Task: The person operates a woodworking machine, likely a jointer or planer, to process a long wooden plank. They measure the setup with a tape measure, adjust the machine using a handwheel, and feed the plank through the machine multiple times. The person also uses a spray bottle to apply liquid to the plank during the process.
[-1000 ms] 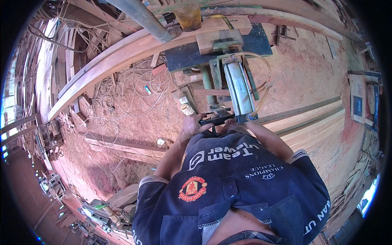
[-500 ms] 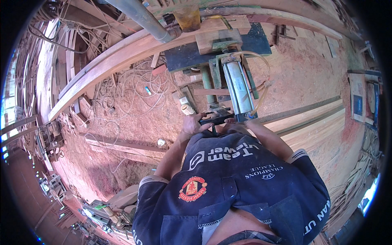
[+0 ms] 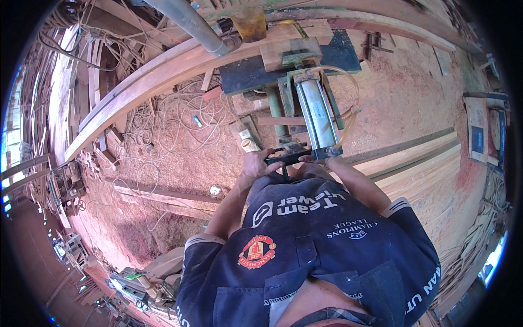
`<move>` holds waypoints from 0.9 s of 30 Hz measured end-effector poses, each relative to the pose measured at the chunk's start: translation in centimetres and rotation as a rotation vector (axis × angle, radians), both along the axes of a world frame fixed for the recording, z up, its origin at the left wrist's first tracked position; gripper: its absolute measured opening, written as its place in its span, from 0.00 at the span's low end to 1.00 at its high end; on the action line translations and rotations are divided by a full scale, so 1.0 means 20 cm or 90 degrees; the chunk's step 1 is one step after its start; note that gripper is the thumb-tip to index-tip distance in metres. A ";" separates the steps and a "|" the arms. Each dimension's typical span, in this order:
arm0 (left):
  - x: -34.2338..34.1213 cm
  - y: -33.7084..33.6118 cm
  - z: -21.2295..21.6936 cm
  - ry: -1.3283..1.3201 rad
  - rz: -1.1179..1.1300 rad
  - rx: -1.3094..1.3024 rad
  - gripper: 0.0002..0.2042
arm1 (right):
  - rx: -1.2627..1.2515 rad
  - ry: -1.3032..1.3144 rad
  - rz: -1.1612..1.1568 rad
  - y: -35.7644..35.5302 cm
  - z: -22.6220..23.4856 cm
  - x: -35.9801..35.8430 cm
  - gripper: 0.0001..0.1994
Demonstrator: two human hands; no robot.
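Note:
In front of my waist, my left hand (image 3: 259, 164) is closed on the left end of a black bar-shaped part (image 3: 294, 158), its thumb along the near side. My right hand (image 3: 322, 161) has its fingertips bent onto the right end of the same part; the rest of that hand is partly hidden beneath the cylinder's end. Just beyond the hands, a silver pneumatic cylinder (image 3: 316, 111) points away from me. At its far end a metal bracket (image 3: 300, 59) meets a wooden block (image 3: 275, 54) on a dark machine table (image 3: 239, 77).
A long timber (image 3: 158, 76) crosses behind the machine under a grey pipe (image 3: 188, 24). Clear hose (image 3: 357, 92) loops off the cylinder's right. Planks (image 3: 419, 169) lie at right, a beam (image 3: 163, 199) at left. Tangled cords (image 3: 182, 117) lie on the sawdust-covered floor.

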State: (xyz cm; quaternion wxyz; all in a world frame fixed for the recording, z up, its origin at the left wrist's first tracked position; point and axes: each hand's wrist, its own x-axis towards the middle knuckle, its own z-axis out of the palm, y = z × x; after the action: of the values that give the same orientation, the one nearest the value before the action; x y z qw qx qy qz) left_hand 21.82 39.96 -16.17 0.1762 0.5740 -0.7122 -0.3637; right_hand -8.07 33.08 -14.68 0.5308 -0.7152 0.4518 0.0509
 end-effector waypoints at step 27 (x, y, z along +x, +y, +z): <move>-0.04 -0.01 0.05 0.056 -0.007 0.052 0.29 | -0.368 -0.039 -0.026 0.11 -0.16 0.07 0.23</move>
State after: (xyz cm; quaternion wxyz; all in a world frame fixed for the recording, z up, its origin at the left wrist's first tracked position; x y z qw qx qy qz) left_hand 21.02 39.83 -15.15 0.1819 0.5603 -0.6914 -0.4183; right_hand -6.68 35.19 -17.80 0.3196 -0.8288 0.4454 -0.1121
